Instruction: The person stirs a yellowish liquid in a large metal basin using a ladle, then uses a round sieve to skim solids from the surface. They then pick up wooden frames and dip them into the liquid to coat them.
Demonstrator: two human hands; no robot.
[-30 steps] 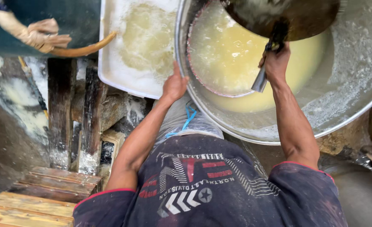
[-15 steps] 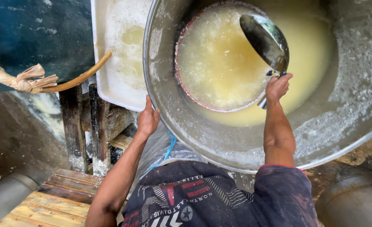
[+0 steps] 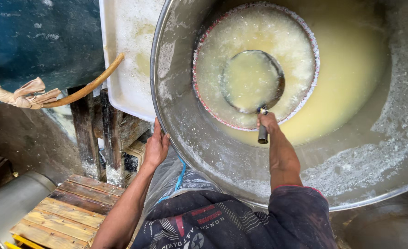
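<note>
Big steel vat (image 3: 199, 152) fills frame from 12 to 4 o'clock, yellowish liquid (image 3: 346, 92) inside. Round sieve (image 3: 213, 106) with pale pulp sits in liquid at 12 o'clock. White tray (image 3: 125, 78) just beside vat at 10 o'clock. Wooden pallet (image 3: 61, 212) at 7 o'clock. Ladle (image 3: 252, 80) rests in sieve, bowl full. Right hand (image 3: 268, 123): fingers wrapped round ladle handle. Left hand (image 3: 156, 148): fingers gripping vat rim at 9 o'clock.

Right hand (image 3: 268, 123) grips the ladle (image 3: 252, 82) handle, bowl submerged in the round strainer (image 3: 300, 41) inside the steel vat (image 3: 185, 120); left hand (image 3: 155, 148) grasps the vat's near-left rim.
</note>
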